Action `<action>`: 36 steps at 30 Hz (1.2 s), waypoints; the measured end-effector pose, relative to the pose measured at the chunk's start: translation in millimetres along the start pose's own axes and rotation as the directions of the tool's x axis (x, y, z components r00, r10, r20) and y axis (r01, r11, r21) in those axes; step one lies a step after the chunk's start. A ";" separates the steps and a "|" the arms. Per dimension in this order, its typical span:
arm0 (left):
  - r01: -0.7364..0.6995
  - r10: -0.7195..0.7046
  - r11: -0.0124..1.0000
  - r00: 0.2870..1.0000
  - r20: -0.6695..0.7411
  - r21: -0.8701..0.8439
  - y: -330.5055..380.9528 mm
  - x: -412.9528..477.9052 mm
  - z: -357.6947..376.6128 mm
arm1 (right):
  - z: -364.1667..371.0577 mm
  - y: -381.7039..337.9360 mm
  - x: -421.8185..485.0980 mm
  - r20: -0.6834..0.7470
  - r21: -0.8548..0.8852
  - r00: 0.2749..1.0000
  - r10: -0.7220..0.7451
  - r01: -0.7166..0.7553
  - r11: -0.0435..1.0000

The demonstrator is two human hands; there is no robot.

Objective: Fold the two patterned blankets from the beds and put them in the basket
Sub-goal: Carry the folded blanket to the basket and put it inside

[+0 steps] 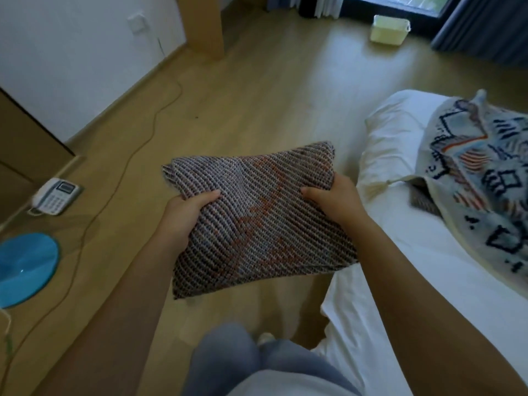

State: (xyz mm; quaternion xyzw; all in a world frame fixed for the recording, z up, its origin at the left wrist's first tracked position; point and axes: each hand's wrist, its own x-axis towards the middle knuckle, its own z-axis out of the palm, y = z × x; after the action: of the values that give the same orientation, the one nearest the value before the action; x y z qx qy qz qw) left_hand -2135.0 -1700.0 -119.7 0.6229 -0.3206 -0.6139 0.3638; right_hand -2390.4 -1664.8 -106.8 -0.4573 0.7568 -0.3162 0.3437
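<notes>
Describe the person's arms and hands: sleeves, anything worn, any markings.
The left arm and right arm are bare as far as the frame shows, with no sleeve in view. The left hand and right hand wear no gloves, and no ring, watch or bracelet is visible. Lower down are blue-grey trousers and the hem of a pale top.

Coarse knit, smooth sheeting, satin floor.
Centre frame, the folded grey, blue and orange knitted blanket [257, 218] is thick, ribbed, matt cloth. At right, the pale blue patterned woven blanket [485, 192] looks flatter, lying on a smooth, creased white cloth bed sheet [400, 230]. The light wood-look floor [257, 95] has a soft sheen. The cream rectangular basket [390, 30] at upper right looks plastic.
</notes>
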 end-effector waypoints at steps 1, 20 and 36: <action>-0.007 0.007 1.000 1.000 0.020 0.007 12.7 18.5 10.7 | -4.5 -4.1 19.2 -0.023 0.007 1.000 0.003 -0.003 1.000; -0.141 0.010 0.955 0.896 0.444 0.263 251.2 371.2 267.4 | -102.9 -44.0 375.6 -0.401 0.188 0.885 0.237 -0.174 0.967; -0.117 -0.030 0.958 0.865 0.500 0.260 368.2 578.9 576.5 | -285.2 -8.2 694.4 -0.423 0.253 0.851 0.311 -0.218 0.942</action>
State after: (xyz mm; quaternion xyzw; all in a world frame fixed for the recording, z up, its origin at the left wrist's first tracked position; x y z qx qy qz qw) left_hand -2669.5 -2419.2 -105.1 0.4809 -0.5018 -0.6935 0.1899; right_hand -2857.2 -2252.7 -100.1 -0.2247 0.8373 -0.4371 0.2394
